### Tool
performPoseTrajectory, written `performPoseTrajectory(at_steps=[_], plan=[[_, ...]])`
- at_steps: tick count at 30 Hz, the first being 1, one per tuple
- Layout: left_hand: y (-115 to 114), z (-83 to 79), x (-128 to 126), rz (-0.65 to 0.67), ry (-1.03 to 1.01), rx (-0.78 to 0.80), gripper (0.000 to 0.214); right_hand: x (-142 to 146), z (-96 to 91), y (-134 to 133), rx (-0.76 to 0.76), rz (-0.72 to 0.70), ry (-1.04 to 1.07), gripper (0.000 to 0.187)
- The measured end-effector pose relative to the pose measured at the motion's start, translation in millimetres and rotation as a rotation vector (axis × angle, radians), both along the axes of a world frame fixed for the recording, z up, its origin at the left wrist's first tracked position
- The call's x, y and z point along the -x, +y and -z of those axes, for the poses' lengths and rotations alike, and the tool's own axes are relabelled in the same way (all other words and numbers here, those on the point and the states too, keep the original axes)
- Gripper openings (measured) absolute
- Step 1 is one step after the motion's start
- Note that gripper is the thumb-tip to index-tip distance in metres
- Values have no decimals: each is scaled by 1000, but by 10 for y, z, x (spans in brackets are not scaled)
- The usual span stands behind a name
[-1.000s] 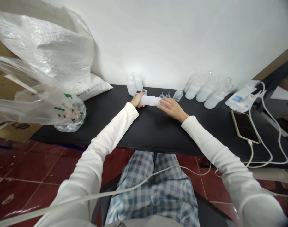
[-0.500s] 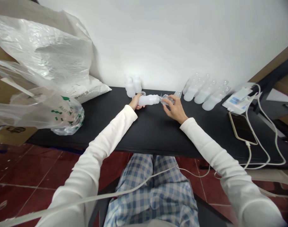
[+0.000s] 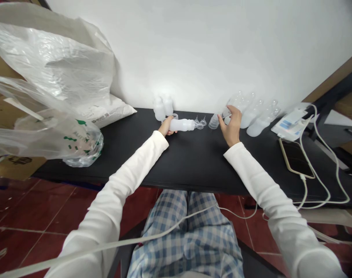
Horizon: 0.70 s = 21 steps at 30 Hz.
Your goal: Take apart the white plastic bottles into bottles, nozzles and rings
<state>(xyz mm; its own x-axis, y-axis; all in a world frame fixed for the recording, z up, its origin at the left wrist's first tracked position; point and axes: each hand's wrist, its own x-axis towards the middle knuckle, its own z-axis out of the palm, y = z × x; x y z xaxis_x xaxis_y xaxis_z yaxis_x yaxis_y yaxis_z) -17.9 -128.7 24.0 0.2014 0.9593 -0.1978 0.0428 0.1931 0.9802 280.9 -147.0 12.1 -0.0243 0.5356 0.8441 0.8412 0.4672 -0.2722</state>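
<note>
My left hand grips a frosted white plastic bottle lying on its side on the black table. Just beyond its tip lie two small clear funnel-shaped pieces, and a clear cone-shaped cap rests further right. My right hand is raised at the row of frosted bottles with clear tops, apparently pinching a small clear plastic piece. Two upright frosted bottles stand behind my left hand, with a clear ring beside them.
Large translucent plastic bags and a white sack pile up at the table's left end. A phone and a white device with cables lie at the right. The white wall bounds the table's back.
My right hand has moved right, from the bottle's tip to the row of frosted bottles. The clear pieces now lie apart from it on the table. My left hand stays on the bottle.
</note>
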Motion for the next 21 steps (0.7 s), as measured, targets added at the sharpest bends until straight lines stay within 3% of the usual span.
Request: performPoseTrajectory(at_steps=[8, 21], plan=[[-15, 2, -18, 12, 38, -6, 39, -32, 116, 110, 132, -16, -59, 51], [4, 9, -38, 5, 77, 9, 39, 184, 71, -45, 107, 146, -119, 49]])
